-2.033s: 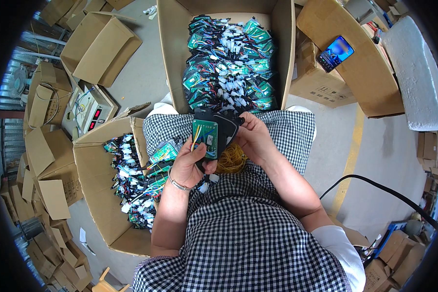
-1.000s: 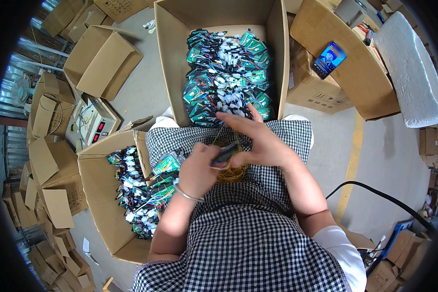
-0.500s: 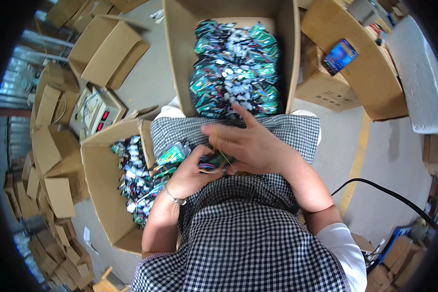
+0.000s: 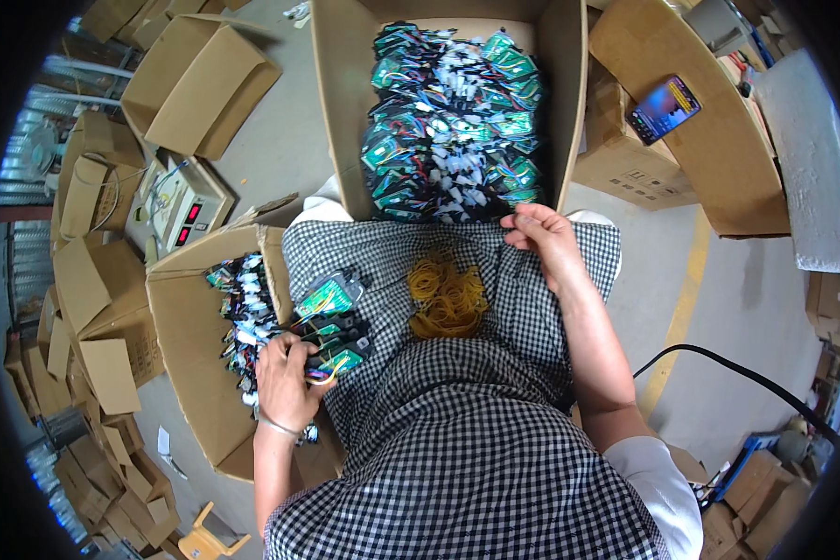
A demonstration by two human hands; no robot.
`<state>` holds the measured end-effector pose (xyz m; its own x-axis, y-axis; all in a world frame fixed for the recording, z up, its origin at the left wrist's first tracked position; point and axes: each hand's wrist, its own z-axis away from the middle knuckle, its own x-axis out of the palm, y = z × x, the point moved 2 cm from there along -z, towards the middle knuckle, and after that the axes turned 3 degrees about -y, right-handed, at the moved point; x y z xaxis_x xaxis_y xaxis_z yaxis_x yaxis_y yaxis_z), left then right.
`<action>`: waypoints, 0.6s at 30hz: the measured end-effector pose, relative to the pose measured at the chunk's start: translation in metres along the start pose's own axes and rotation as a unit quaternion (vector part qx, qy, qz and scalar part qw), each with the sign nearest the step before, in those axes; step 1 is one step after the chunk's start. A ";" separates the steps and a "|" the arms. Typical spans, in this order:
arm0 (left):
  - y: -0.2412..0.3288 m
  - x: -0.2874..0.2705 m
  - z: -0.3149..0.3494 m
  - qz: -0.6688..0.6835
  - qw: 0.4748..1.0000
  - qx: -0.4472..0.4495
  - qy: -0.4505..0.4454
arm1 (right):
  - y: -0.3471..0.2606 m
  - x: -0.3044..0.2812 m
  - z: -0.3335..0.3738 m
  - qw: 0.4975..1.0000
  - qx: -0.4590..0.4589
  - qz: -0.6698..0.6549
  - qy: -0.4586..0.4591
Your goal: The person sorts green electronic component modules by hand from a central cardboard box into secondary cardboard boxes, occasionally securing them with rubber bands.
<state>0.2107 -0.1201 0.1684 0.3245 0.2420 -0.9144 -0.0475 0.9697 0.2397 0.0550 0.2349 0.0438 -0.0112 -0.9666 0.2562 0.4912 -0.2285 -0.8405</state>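
Note:
My left hand (image 4: 287, 385) has its fingers closed around the wires of a small bundle of green circuit boards (image 4: 343, 361), at the edge of the left cardboard box (image 4: 179, 327). Another green circuit board (image 4: 325, 299) lies on my lap just beyond it. My right hand (image 4: 553, 245) is at the near right corner of the large box (image 4: 338, 121), thumb and fingers pinched together; whatever they hold is too small to make out. Rows of wired circuit boards (image 4: 453, 121) fill that box. Between my thighs, on the checked apron, rests a heap of yellow rubber bands (image 4: 446, 297).
Wired boards with white connectors (image 4: 245, 313) are stacked inside the left box. A device with red digits (image 4: 189, 219) stands beyond it. At the right, a lit phone (image 4: 665, 109) leans on a cardboard panel (image 4: 719, 159). A black cable (image 4: 737, 360) crosses the right side.
Both hands were together over my lap with a bundle and a stretched rubber band. The left has moved left to the box with the bundle; the right has moved right, uncovering the rubber bands.

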 end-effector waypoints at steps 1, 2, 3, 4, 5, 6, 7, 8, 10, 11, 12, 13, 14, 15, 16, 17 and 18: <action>0.007 -0.002 0.001 -0.010 1.000 -0.008 -0.013 | 0.006 -0.004 -0.009 1.000 0.000 0.003 0.007; 0.013 -0.006 0.003 -0.049 0.998 0.000 -0.038 | 0.009 -0.005 -0.019 0.999 -0.012 0.019 0.024; 0.017 -0.009 0.004 -0.088 0.994 0.010 -0.061 | 0.013 -0.005 -0.030 0.998 -0.024 0.035 0.041; 0.018 -0.011 0.003 -0.087 0.991 0.015 -0.104 | 0.016 -0.007 -0.042 0.994 -0.067 0.076 0.050; 0.022 -0.014 0.000 -0.078 0.989 0.025 -0.122 | 0.025 -0.013 -0.060 0.979 -0.099 0.162 0.078; 0.026 -0.018 -0.002 -0.071 0.990 0.028 -0.121 | 0.018 -0.005 -0.072 0.954 -0.064 0.285 0.065; 0.032 -0.022 -0.006 -0.063 0.990 0.037 -0.119 | 0.008 0.000 -0.080 0.913 -0.028 0.404 0.056; 0.036 -0.026 -0.012 -0.044 0.992 0.052 -0.109 | 0.016 -0.003 -0.098 0.877 -0.054 0.472 0.078; 0.036 -0.028 -0.024 -0.023 0.993 0.069 -0.090 | 0.021 -0.001 -0.119 0.800 -0.030 0.593 0.087; 0.037 -0.030 -0.031 -0.003 0.994 0.084 -0.069 | 0.025 -0.001 -0.125 0.798 -0.026 0.595 0.089; 0.038 -0.034 -0.037 0.005 0.995 0.080 -0.060 | 0.028 0.005 -0.130 0.769 0.028 0.637 0.040; 0.036 -0.033 -0.043 0.006 0.995 0.081 -0.063 | 0.032 0.007 -0.131 0.734 0.082 0.674 -0.009; 0.032 -0.032 -0.048 0.003 0.995 0.086 -0.057 | 0.045 0.005 -0.134 0.695 0.015 0.719 -0.006; 0.029 -0.031 -0.051 -0.001 0.995 0.089 -0.051 | 0.044 0.006 -0.138 0.694 0.016 0.720 -0.007; 0.029 -0.031 -0.055 0.006 0.995 0.089 -0.044 | 0.042 0.006 -0.142 0.704 0.040 0.709 -0.011; 0.030 -0.030 -0.059 0.007 0.995 0.090 -0.045 | 0.041 0.005 -0.145 0.713 0.063 0.699 -0.013; 0.029 -0.030 -0.061 0.015 0.994 0.103 -0.041 | 0.036 0.006 -0.142 0.746 0.078 0.661 0.004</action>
<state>0.1425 -0.0967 0.1829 0.4017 0.2591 -0.8783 0.1329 0.9325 0.3359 -0.0507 0.2046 -0.0531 0.5680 -0.3356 -0.7515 0.1719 0.9413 -0.2905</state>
